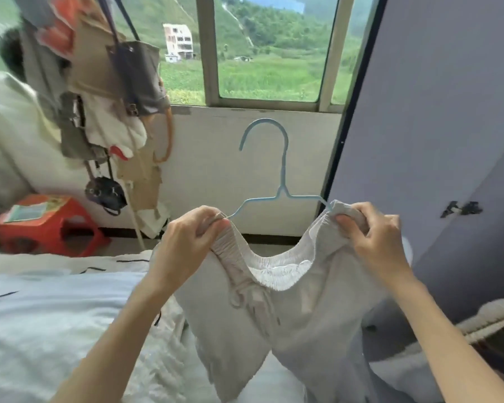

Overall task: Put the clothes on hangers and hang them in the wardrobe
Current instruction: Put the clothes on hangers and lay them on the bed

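The left hand [186, 242] and right hand [373, 237] each pinch one end of the soft grey shorts' [288, 309] waistband over a thin light-blue hanger [282, 181], its hook at twelve o'clock.

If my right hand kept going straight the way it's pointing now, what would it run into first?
The right hand points up and left, gripping the trousers' waistband on the blue hanger. Past those, probably the white wall under the window, though depth is hard to judge.
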`<state>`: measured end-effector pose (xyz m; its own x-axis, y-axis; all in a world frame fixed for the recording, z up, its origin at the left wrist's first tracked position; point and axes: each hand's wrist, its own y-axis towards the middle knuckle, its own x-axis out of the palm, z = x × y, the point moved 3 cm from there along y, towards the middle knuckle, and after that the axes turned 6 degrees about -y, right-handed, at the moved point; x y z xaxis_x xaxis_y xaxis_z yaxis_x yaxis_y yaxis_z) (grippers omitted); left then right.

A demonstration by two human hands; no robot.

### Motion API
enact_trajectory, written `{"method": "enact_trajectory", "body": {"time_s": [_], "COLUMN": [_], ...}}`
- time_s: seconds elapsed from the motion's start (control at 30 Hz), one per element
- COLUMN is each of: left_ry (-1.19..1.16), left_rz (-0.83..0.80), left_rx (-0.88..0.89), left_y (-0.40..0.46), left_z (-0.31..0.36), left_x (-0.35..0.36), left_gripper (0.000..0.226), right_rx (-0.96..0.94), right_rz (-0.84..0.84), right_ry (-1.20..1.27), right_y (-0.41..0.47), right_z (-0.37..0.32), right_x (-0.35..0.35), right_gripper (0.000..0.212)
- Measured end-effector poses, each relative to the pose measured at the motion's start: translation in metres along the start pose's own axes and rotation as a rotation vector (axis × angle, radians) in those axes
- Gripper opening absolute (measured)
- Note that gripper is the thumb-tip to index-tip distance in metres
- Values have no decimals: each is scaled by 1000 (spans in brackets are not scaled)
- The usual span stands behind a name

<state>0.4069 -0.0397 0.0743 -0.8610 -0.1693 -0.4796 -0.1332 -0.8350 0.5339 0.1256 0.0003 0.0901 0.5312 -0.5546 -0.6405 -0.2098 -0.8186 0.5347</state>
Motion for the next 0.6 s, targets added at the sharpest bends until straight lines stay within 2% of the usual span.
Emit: {"method": "enact_trajectory", "body": {"time_s": [0.1,0.27,0.33,0.43,0.6], "left_ry": [53,162,226,254,266], "left_rz": [30,192,243,276,290], "left_rx": [-37,-145,-179,-244,-295], "left_y": [-32,-98,-124,-168,-247], "left_z": [-20,-45,-49,-50,-27], "left_x": [-70,-162,-180,-199,-223], "left_gripper": [27,33,35,45,39], "right_rx": [16,70,31,-33,-167], "right_rz": [-17,-87,-66,-64,-20], "right_ry": [111,214,179,116,151], "right_y": [-5,-26,-48,-86,-124], "right_z": [-34,-72,-95,-128,-167], "right_x": [26,63,73,81,75], "right_gripper": [26,25,33,57,48]}}
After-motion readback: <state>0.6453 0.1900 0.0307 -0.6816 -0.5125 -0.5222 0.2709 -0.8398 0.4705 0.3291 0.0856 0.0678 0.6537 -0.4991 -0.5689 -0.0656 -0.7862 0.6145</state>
